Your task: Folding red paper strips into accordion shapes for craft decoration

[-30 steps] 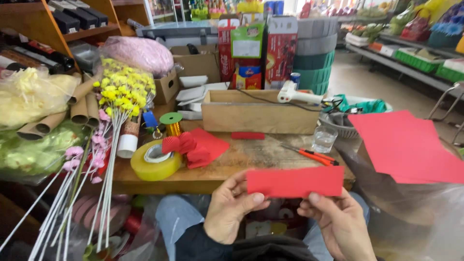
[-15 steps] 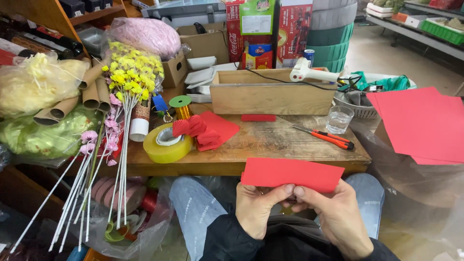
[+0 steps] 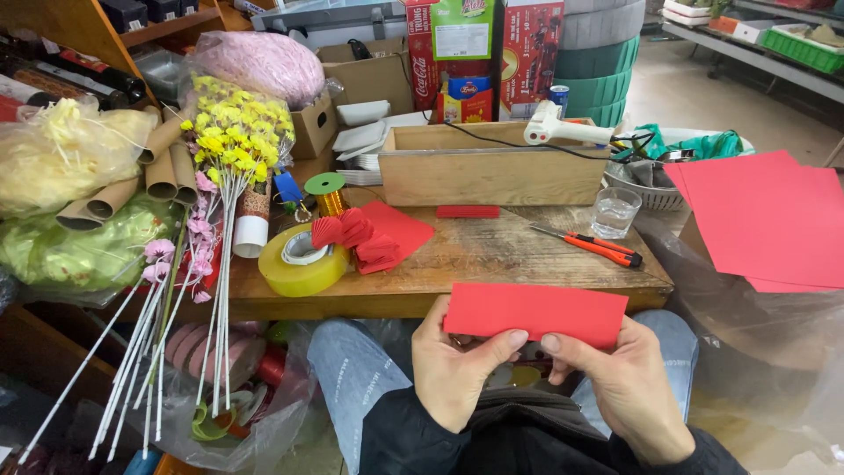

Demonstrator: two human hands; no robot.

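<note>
Head view shows me both hands in front of the lap, below the near edge of the wooden table (image 3: 492,255). My left hand (image 3: 453,365) pinches the lower edge of a red paper strip (image 3: 534,314) near its middle, thumb on the front face and fingers behind. My right hand (image 3: 629,387) grips the same edge just beside it, thumb tip almost touching the left thumb. I see the strip held flat and nearly level, tilted slightly down to the right, just off the table edge. On the table lie a roll of yellow tape (image 3: 294,264), folded red paper pieces (image 3: 374,237), an orange utility knife (image 3: 593,246), a clear glass (image 3: 614,212) and a wooden box (image 3: 492,167). Red paper sheets (image 3: 765,224) rest to my right.
</note>
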